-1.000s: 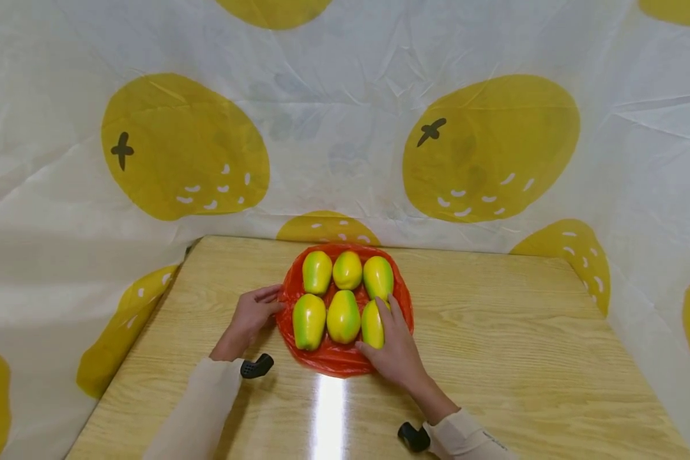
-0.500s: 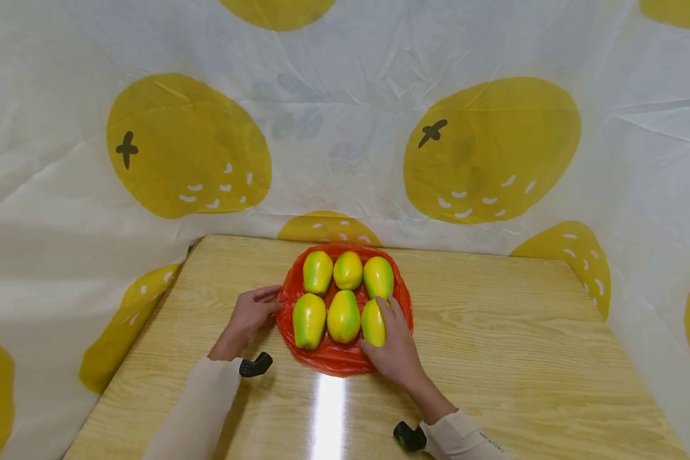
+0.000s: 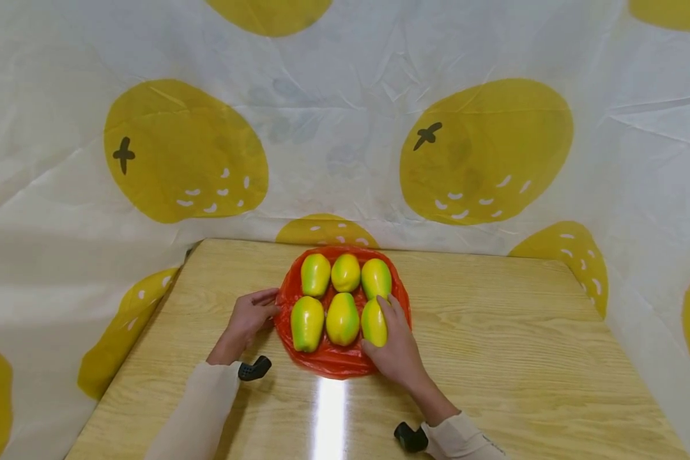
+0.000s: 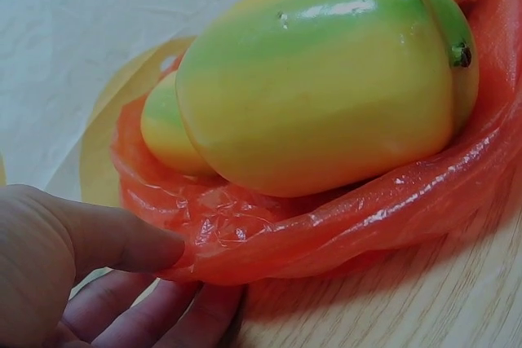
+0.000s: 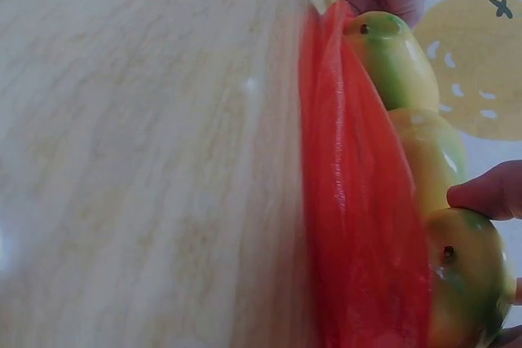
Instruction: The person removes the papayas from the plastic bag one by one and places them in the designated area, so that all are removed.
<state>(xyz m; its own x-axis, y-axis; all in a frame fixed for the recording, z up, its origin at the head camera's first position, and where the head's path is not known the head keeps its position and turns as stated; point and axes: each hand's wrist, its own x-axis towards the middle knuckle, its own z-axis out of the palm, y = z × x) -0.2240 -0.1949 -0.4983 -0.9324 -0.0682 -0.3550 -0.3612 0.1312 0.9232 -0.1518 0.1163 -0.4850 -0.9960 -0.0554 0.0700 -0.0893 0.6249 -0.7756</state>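
Note:
Several glossy yellow-green fruits, papaya-like in shape, lie in two rows on a red plastic bag (image 3: 333, 367), whose rim is rolled round them. My left hand (image 3: 252, 317) pinches the bag's left rim between thumb and fingers; the left wrist view shows the thumb (image 4: 122, 238) on top and the fingers beneath. Closest to that hand is the front-left papaya (image 4: 326, 95). At the front right, my right hand (image 3: 395, 348) grips a papaya (image 3: 374, 324), thumb on one side and fingers on the other. That papaya (image 5: 465, 283) still sits among the others inside the bag.
The bag stands on a wooden table (image 3: 494, 345) near its back edge. A white cloth (image 3: 333, 147) printed with yellow fruit hangs behind and at both sides. Black wrist devices (image 3: 255, 368) sit at both cuffs.
My right thumb has drawn in slightly against the front-right papaya. The left hand keeps its place on the bag's rim, and the other papayas stay put. The head view shifts a little.

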